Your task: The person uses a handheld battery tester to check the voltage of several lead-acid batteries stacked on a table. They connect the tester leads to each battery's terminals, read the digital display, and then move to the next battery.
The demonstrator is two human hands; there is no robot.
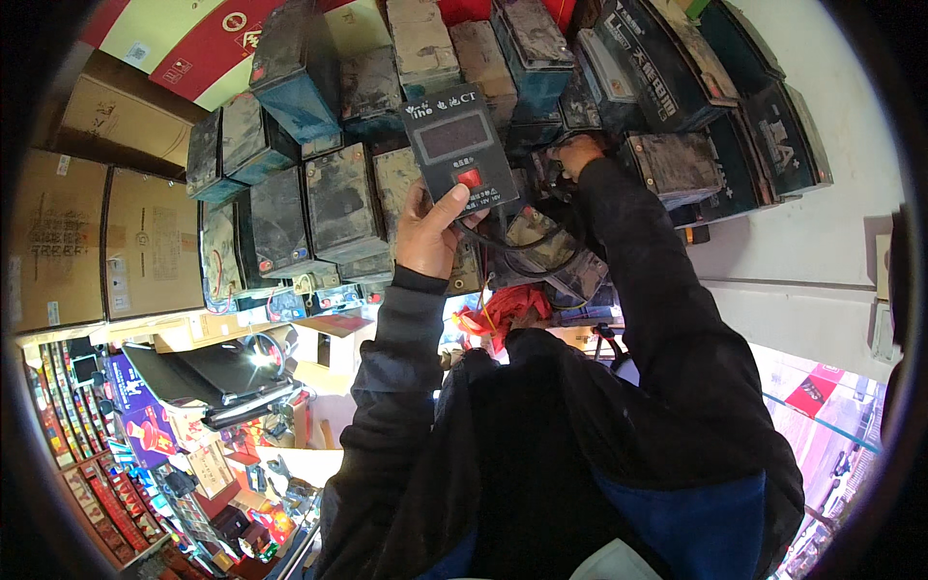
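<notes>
My left hand (430, 235) is closed round the lower end of a black handheld battery tester (457, 141), with the thumb at its red button (469, 179). The tester has a dark grey display window and tilts slightly. A thick black cable (530, 263) loops below it over dusty batteries. My right hand (580, 155) reaches in among the stacked batteries to the right of the tester. Its fingers are bent around something dark beside the cable, which I cannot make out. A dusty battery (674, 162) lies just right of this hand.
Stacked used batteries (340, 203) fill the far side, with larger black ones (667, 63) at upper right. Cardboard boxes (152, 242) stand at left. A red cloth or bag (503, 311) lies near my body. A white wall (812, 261) bounds the right; cluttered shelves (106, 493) stand lower left.
</notes>
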